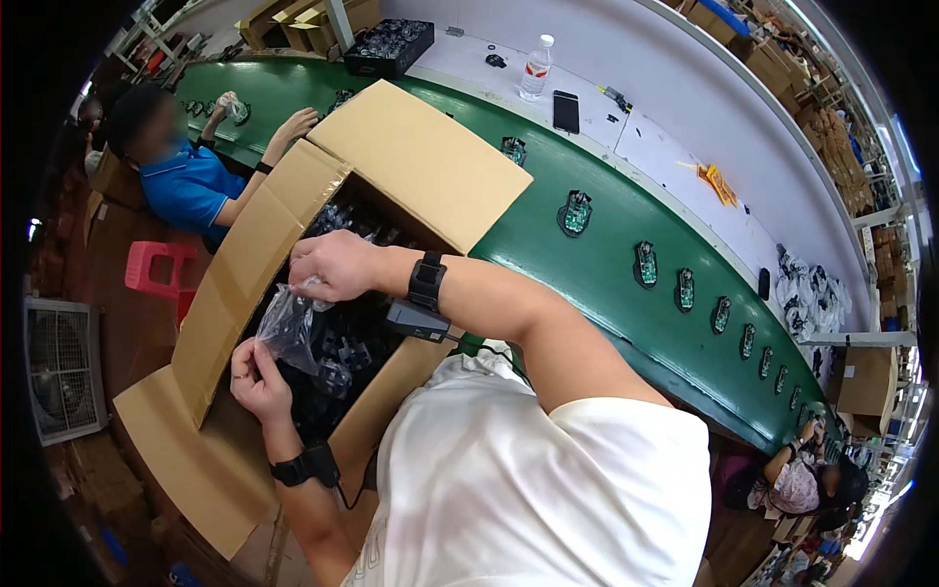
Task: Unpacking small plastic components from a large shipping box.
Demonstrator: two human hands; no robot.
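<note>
Over an open cardboard box [264, 215], both my hands hold a clear plastic bag [290, 331]. My left hand [261, 383] pinches the bag's lower left edge between thumb and fingers. My right hand [337, 266], its fingers curled, grips the bag's upper end. Whether something lies inside this bag, I cannot tell. Below it the box holds many dark pieces, several of them in clear plastic bags [333, 377]. My hands and the bag hide part of the box's contents.
Right of the box runs a green conveyor belt [606, 293] with several black pieces bearing green circuit boards [575, 212]. A bottle [536, 68] and a phone [566, 112] are on the ledge beyond. A person in blue [186, 186] works near a red stool [156, 269].
</note>
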